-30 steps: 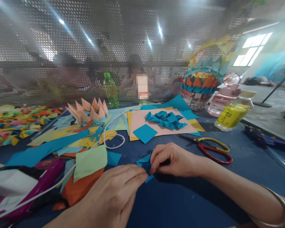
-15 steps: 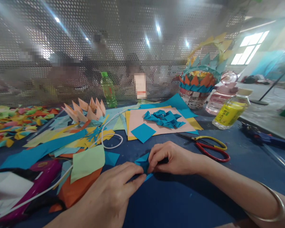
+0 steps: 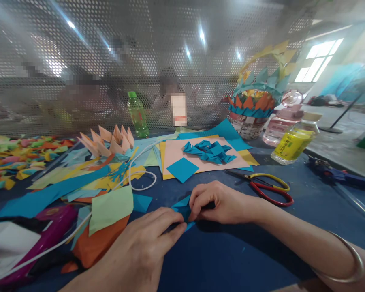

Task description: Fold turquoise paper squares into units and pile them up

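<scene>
1. Pinched between the closed fingertips of the left hand [image 3: 142, 251] and the right hand [image 3: 221, 202]: a folded blue paper piece [image 3: 182, 207], low on the dark blue table [image 3: 231, 259].
2. Just behind: a pink sheet [image 3: 176, 156], scissors [image 3: 269, 187] to the right, paper scraps [image 3: 24, 156] strewn left.
3. Beyond: a perforated metal screen [image 3: 158, 61] and a bright window [image 3: 317, 61] far right.

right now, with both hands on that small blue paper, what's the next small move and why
Probably press the fold flat against the table. The left hand and right hand both pinch the blue paper piece from either side, and a corner of it sticks up between them. The fold itself is hidden under the fingers. The folded blue pieces piled on the pink sheet suggest the shape to match.
</scene>
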A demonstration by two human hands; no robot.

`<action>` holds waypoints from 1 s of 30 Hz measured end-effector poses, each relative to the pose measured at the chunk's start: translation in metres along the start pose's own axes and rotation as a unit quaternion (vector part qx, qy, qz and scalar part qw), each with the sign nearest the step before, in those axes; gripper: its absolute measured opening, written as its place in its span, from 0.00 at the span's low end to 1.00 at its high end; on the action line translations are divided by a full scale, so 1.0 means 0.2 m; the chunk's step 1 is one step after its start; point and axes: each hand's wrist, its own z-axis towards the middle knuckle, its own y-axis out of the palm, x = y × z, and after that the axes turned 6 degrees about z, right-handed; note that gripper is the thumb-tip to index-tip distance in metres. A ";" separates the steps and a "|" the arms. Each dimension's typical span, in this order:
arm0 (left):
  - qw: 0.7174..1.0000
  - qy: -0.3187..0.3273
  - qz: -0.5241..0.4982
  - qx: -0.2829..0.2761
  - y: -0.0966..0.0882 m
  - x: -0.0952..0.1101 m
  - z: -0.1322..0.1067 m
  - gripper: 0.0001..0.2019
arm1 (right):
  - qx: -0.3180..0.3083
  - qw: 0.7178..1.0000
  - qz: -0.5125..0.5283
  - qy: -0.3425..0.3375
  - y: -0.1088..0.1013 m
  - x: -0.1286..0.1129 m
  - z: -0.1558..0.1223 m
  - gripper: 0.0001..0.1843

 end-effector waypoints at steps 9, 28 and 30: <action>0.999 0.009 0.025 0.019 0.01 0.01 0.01 0.21 | 0.003 1.000 -0.020 -0.011 0.01 0.01 -0.01 0.09; 1.000 -0.009 -0.005 -0.030 0.02 -0.01 -0.01 0.25 | -0.020 0.995 -0.086 -0.038 -0.01 -0.01 -0.03 0.23; 0.999 -0.014 -0.003 -0.044 0.02 -0.01 -0.01 0.26 | -0.019 0.995 -0.085 -0.043 -0.01 -0.01 -0.03 0.23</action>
